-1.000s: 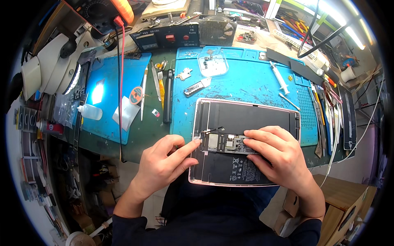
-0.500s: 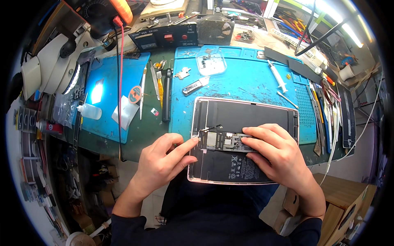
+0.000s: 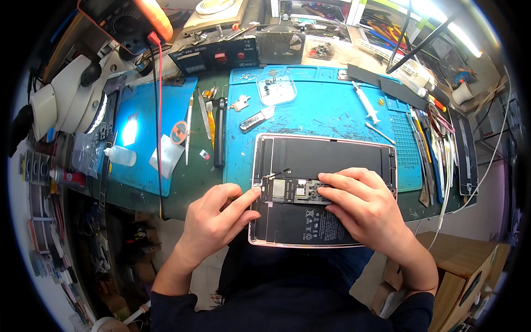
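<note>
An opened tablet [image 3: 321, 153] with a pale pink frame lies over the near edge of the blue mat, exposing black batteries and a central circuit board [image 3: 282, 191]. My left hand [image 3: 215, 221] grips its left edge, index fingertip on the connector end, thumb lower down, other fingers curled. My right hand [image 3: 359, 206] rests over the right half, two fingertips on the board and the thumb apart on the lower battery; its fingers are spread and slightly bent.
A clear parts box [image 3: 275, 88], syringe [image 3: 365, 102], swab [image 3: 381, 133] and knife-like tool [image 3: 257, 119] sit behind the tablet. Several tools [image 3: 426, 160] line the right side. A white microscope [image 3: 72, 102], dropper bottle [image 3: 120, 156] and hanging red cable [image 3: 160, 99] are at the left.
The tablet and both hands appear slightly further left in the picture, along with the bench. My right fingers have shifted a little along the board.
</note>
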